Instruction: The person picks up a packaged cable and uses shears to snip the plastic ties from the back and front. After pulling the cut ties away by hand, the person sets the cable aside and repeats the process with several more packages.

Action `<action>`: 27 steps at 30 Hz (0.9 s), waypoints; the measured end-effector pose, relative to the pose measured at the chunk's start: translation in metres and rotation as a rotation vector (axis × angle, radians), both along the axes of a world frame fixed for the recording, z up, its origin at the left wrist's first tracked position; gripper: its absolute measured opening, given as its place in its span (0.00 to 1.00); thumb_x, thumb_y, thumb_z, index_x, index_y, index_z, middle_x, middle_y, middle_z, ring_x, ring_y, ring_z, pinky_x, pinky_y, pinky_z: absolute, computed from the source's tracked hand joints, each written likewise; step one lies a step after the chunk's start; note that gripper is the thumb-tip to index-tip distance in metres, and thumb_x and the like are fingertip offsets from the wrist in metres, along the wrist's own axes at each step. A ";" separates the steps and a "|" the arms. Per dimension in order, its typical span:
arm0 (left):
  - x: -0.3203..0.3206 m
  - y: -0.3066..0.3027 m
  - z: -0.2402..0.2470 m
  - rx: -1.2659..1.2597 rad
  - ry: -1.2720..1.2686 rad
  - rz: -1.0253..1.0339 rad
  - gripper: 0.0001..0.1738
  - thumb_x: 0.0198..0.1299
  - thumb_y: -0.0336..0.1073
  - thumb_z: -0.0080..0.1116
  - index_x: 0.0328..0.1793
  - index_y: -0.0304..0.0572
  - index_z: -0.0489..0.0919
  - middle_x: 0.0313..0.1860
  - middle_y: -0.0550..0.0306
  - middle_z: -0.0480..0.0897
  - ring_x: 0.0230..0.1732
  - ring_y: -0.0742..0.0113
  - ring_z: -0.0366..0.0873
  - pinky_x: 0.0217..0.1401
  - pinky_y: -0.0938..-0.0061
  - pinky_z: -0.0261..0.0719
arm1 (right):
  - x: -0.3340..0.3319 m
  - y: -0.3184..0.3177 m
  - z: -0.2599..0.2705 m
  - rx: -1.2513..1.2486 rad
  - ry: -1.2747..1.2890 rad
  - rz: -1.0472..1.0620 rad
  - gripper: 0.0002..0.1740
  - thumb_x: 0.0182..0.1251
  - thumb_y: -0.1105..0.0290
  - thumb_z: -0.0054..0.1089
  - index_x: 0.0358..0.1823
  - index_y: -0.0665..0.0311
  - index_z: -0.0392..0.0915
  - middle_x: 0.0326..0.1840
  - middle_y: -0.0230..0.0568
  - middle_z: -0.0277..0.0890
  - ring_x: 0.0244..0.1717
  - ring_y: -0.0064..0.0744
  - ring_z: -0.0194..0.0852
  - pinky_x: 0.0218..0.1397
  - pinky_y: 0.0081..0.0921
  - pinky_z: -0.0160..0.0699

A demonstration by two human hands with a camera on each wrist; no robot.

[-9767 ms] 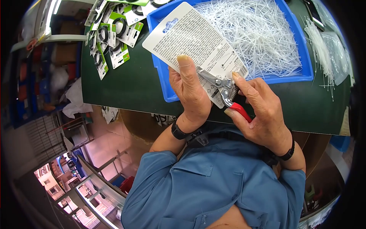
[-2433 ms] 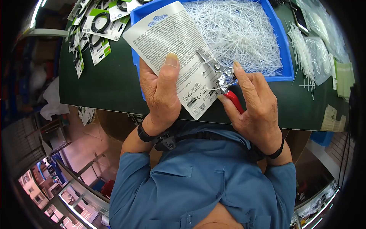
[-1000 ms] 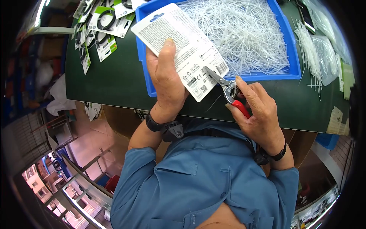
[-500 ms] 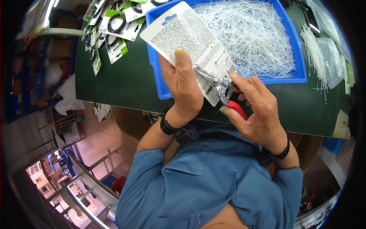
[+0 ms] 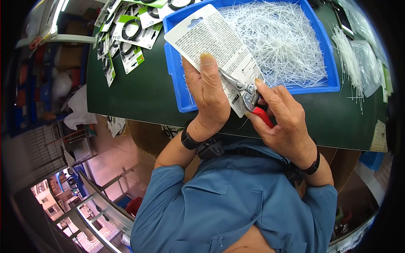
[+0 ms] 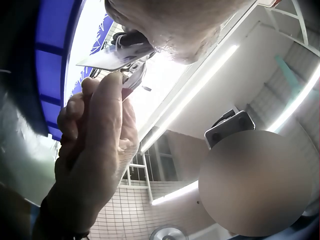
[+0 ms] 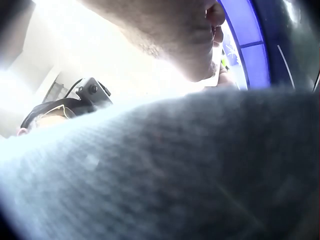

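Observation:
In the head view my left hand [image 5: 206, 95] holds a white printed packaging card [image 5: 215, 40], back side up, with the thumb across its face. My right hand [image 5: 287, 116] grips red-handled spring snips [image 5: 262, 116]. Their metal blades lie over the lower half of the card, with the tips close to my left thumb. Below the snips a thin strand shows against the table. The left wrist view catches the card [image 6: 112, 57] nearly edge-on, with black cable [image 6: 132, 40] on its other side. Grey fabric [image 7: 165, 165] fills most of the right wrist view and hides the snips.
Behind the card stands a blue tray [image 5: 333, 76] heaped with white cable ties [image 5: 291, 46]. Carded black cables [image 5: 130, 31] are piled at the back left of the dark green table [image 5: 130, 92]. At right lie a cable-tie bundle [image 5: 348, 59] and a clear bag [image 5: 366, 63].
Since a second ago the card has shifted right in the head view, and the snips reach further towards my left thumb. Over the last half second both hands stay nearly in place, still gripping.

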State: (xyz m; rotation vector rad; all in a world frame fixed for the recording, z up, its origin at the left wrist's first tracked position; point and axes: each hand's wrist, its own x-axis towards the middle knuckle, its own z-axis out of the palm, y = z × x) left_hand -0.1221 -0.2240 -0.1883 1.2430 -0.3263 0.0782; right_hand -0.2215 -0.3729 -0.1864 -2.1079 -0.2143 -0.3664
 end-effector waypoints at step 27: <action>0.066 0.091 -0.005 -0.625 0.251 -0.802 0.27 0.86 0.53 0.31 0.33 0.52 0.70 0.23 0.68 0.66 0.29 0.72 0.61 0.38 0.75 0.65 | 0.012 0.005 0.033 -0.057 0.085 0.330 0.43 0.49 0.75 0.80 0.72 0.65 0.75 0.42 0.48 0.74 0.38 0.45 0.75 0.43 0.37 0.76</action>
